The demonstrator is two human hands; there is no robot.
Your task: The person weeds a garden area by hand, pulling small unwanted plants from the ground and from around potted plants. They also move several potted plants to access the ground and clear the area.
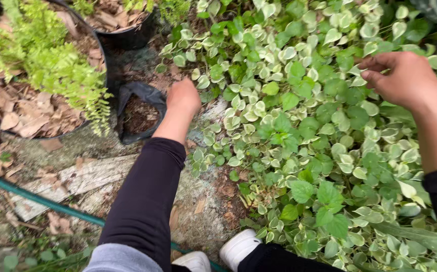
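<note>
Two bare hands are seen from the head camera, both reaching into a bed of ground-cover foliage (299, 131) with rounded green and cream-edged leaves, which fills the right and upper centre of the ground. The left hand (182, 98), on a black sleeve (145, 194), is closed into a loose fist at the left edge of the leaf bed; what it grips, if anything, cannot be told, as the fingers are turned away from view. Just beside it to the left sits a small black grow bag (140, 111) holding soil, upright and open at the top. The right hand (405, 78) hovers over the upper right part of the foliage, fingers drawn narrowly together and pinched on a pale leaf (358, 80). A large black pot (103, 60) with a fern (52, 55) and dry brown leaves occupies the top left corner of the ground. A green hose (37, 199) crosses the lower left. Two white shoes (236, 247) stand at the bottom edge, on bare stony soil.
</note>
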